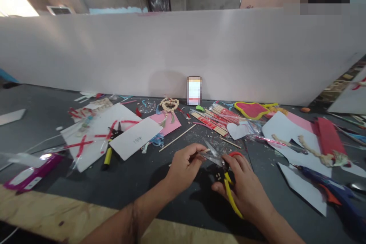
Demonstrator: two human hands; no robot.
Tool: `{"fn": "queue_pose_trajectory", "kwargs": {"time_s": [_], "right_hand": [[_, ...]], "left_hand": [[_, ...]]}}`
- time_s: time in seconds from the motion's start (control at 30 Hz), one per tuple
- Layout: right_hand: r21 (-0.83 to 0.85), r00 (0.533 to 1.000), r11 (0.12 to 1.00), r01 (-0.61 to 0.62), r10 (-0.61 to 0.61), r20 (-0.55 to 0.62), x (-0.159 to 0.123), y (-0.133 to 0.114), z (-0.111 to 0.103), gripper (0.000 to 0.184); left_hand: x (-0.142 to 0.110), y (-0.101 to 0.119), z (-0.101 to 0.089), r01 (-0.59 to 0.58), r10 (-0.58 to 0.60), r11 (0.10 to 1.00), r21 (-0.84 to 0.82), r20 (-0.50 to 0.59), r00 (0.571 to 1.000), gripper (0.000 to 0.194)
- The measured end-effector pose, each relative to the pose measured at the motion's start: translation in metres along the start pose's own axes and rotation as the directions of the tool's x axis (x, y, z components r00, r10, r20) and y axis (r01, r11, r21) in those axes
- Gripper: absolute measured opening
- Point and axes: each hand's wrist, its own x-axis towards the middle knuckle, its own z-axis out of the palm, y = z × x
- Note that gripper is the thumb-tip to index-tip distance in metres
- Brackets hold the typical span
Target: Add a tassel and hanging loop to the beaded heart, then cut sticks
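My right hand [243,183] is closed around a pair of scissors [219,159] with yellow and red handles. Their blades are parted and point up and left. My left hand [185,164] is pinched shut at the blade tips, thumb against forefinger; what it holds there is too small and blurred to name. Below the scissors, a few tiny pale bits [219,176] show against the dark area by my right hand. A thin wooden stick [177,138] lies on the dark tabletop [128,187] just beyond my left hand, and a shorter stick [230,143] lies beyond the scissors.
A phone [194,90] leans on the white partition [137,57]. Wrapped chopsticks [211,120], a beaded loop [169,105] and a red-and-yellow shape [251,110] lie behind. Glue guns, one purple [34,171], one blue [323,179], flank me. White card [137,137] and yellow-handled pliers [107,155] lie left.
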Motion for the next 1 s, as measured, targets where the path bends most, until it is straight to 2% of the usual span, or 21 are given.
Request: {"fn": "queue_pose_trajectory", "kwargs": {"time_s": [0.37, 0.67, 1.0], "right_hand": [[0.075, 0.999, 0.996, 0.038, -0.038, 0.002, -0.003, -0.007, -0.001, 0.058], [0.098, 0.997, 0.992, 0.081, -0.08, -0.016, -0.004, -0.011, 0.002, 0.061], [0.037, 0.997, 0.996, 0.076, -0.076, -0.007, -0.004, -0.014, 0.001, 0.055]], "left_hand": [[-0.006, 0.007, 0.007, 0.087, -0.077, 0.987, -0.132, 0.075, 0.994, 0.018], [-0.008, 0.007, 0.008, 0.074, -0.06, 0.974, -0.215, 0.07, 0.996, 0.025], [-0.012, 0.005, 0.009, 0.067, -0.056, 0.986, -0.154, 0.077, 0.995, 0.027]]}}
